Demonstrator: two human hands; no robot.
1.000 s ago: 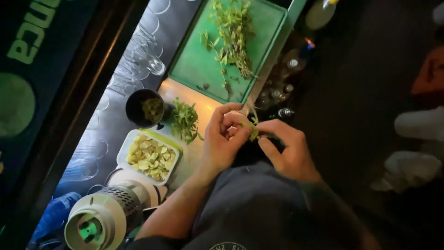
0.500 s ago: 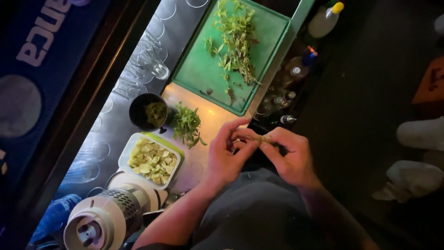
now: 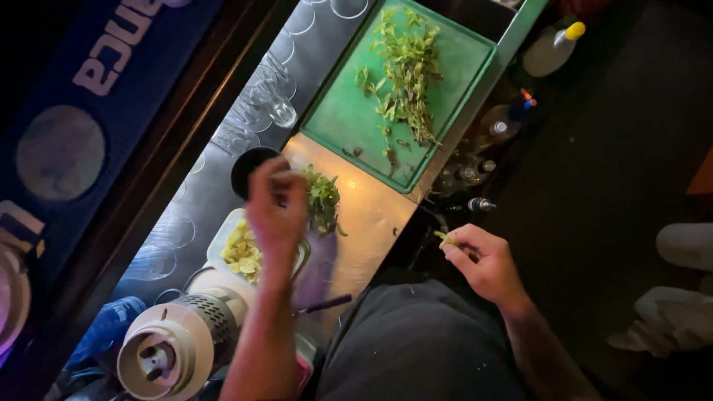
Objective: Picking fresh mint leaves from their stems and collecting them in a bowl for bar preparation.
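My left hand [image 3: 276, 204] is stretched out over the steel counter, fingers bunched, hovering above the dark round cup [image 3: 249, 167] and the small pile of picked green leaves [image 3: 324, 200]. Whether it pinches a leaf is hidden by the fingers. My right hand [image 3: 481, 256] stays back near my body at the counter's edge, pinching a short green herb stem [image 3: 445, 238]. A green cutting board [image 3: 349, 119] farther away carries a heap of herb sprigs [image 3: 405, 67].
A white rectangular dish of pale chopped pieces [image 3: 241, 252] lies under my left wrist. A white round machine [image 3: 174, 349] stands near me on the left. Upturned clear glasses [image 3: 278, 104] line the counter. Bottles [image 3: 549, 48] fill a well on the right.
My hands were together working one sprig. Now my left hand has reached forward over the cup and leaf pile, while my right hand has drawn back with the stem.
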